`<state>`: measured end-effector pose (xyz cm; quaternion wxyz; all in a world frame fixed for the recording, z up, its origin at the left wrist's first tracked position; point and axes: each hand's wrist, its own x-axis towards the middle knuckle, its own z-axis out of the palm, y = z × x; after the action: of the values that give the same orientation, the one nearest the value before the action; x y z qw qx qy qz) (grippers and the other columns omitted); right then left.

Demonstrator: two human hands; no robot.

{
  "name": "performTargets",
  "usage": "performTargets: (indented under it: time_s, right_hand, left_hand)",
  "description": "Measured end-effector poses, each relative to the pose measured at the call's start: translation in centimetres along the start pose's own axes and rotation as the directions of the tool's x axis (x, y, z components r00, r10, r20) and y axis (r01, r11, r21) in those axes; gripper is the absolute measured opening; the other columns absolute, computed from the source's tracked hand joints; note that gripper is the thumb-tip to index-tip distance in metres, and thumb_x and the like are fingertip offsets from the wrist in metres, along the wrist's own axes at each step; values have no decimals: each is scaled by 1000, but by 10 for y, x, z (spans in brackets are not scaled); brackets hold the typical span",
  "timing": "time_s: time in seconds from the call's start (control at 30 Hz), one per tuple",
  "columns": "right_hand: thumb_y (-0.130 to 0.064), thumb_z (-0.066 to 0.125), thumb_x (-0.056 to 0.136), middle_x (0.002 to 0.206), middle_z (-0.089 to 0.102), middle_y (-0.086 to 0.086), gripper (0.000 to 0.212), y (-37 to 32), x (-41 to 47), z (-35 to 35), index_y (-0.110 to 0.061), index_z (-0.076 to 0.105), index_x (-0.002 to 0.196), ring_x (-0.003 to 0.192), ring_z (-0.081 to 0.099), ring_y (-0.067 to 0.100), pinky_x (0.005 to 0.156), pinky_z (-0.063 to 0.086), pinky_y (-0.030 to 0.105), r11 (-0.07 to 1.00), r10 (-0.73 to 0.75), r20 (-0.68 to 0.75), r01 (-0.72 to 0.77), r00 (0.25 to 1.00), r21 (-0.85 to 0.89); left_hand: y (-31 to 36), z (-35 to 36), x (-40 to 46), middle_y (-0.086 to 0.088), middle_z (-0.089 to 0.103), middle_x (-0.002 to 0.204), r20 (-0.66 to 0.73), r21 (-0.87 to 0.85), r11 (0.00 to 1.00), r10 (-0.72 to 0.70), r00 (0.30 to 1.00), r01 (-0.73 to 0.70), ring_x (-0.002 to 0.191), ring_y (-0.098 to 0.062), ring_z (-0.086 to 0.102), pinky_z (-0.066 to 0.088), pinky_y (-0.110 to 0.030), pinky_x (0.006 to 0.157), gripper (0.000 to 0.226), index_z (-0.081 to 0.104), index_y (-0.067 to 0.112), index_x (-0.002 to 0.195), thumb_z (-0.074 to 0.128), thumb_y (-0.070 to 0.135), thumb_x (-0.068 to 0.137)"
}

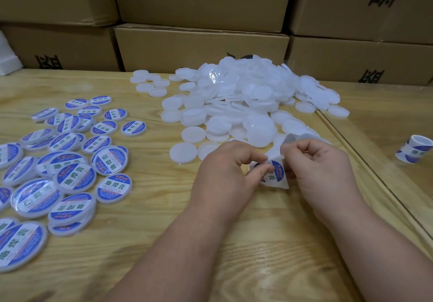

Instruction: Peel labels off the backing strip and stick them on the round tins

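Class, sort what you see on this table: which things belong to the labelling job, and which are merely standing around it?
Job in hand:
left hand
right hand
backing strip
blue label
unlabelled white tins
labelled tins
label roll

Just standing about:
cardboard boxes
wooden table

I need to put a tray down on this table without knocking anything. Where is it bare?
Bare wood lies near the front edge between the labelled tins and the forearms, and in the strip between them and the plain white pile. Also right of the hands, before the label roll. Left and centre-back are crowded.
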<state>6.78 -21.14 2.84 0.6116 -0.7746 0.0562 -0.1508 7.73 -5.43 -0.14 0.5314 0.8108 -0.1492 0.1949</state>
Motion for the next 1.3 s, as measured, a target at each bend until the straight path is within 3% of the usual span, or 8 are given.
performTargets:
  time_s: [0.07, 0.23, 0.5, 0.7, 0.83, 1.0, 1.17, 1.3]
  right_hand:
    - [-24, 69, 91, 62, 72, 0, 21, -1, 0, -1, -24, 74, 71, 55, 67, 11, 53, 53, 23, 998, 7, 27, -9, 1000, 67]
    - [-29, 72, 90, 64, 72, 0, 19, 3, -1, 0, -22, 76, 74, 56, 63, 7, 55, 50, 21, 1000, -14, 153, 17, 988, -21]
    - [-27, 70, 91, 53, 63, 1, 30, 9, 7, -5, -12, 67, 65, 46, 59, 13, 48, 52, 25, 991, 115, -48, -112, 992, 69]
    - [-37, 76, 88, 57, 56, -18, 16, 9, 9, -11, -23, 67, 89, 50, 51, -2, 52, 44, 12, 995, -95, -229, 93, 969, -20]
    - [-25, 76, 90, 75, 68, -3, 6, 0, -5, -3, -30, 75, 90, 63, 57, 2, 58, 48, 11, 967, -252, -61, 253, 966, 21]
    - [-21, 77, 87, 89, 73, 7, 11, -5, -11, 6, -31, 79, 87, 76, 61, 33, 63, 50, 20, 984, -180, 130, 176, 975, 39]
    - [-14, 74, 89, 71, 68, 2, 13, -6, -11, 5, -26, 75, 82, 58, 53, 9, 53, 43, 13, 986, -157, 116, 149, 981, 73]
    - [-12, 71, 92, 57, 55, -15, 16, -4, -9, 3, -18, 72, 77, 47, 44, 1, 47, 36, 11, 988, -95, 71, 85, 993, 130]
  left_hand:
    - [0, -1, 0, 17, 68, 85, -3, -13, 1000, -2, 1000, 2, 93, -3, 63, 56, -32, 71, 10, 76, 34, 82, 84, 29, 80]
    - [1, -2, -2, 18, 69, 86, 11, 4, 1000, 4, 1000, -4, 93, -3, 64, 57, -34, 72, 7, 77, 34, 86, 82, 31, 81]
    - [10, -8, -1, 17, 71, 88, -21, -149, 989, -17, 1000, 13, 90, -5, 67, 53, -22, 72, 12, 75, 35, 78, 84, 27, 79]
    - [12, -25, 4, -2, 79, 89, 80, -605, 704, -411, 908, 372, 77, -17, 76, 56, -28, 54, 8, 73, 25, 84, 81, 27, 85]
    - [12, -26, 4, -4, 79, 92, 93, -645, 662, -428, 899, 382, 79, -21, 77, 57, -29, 55, 13, 72, 23, 88, 81, 31, 83]
    - [11, -25, 4, -3, 79, 93, 117, -632, 674, -404, 907, 382, 80, -21, 77, 58, -30, 55, 9, 73, 26, 86, 81, 29, 85]
    - [10, -22, 5, -4, 79, 99, 168, -627, 668, -385, 907, 400, 88, -22, 77, 59, -32, 60, 24, 67, 25, 108, 79, 23, 87]
    - [9, -19, 9, -11, 79, 97, 269, -805, 376, -458, 847, 459, 106, -31, 73, 62, -41, 70, 46, 50, 18, 121, 44, -1, 79]
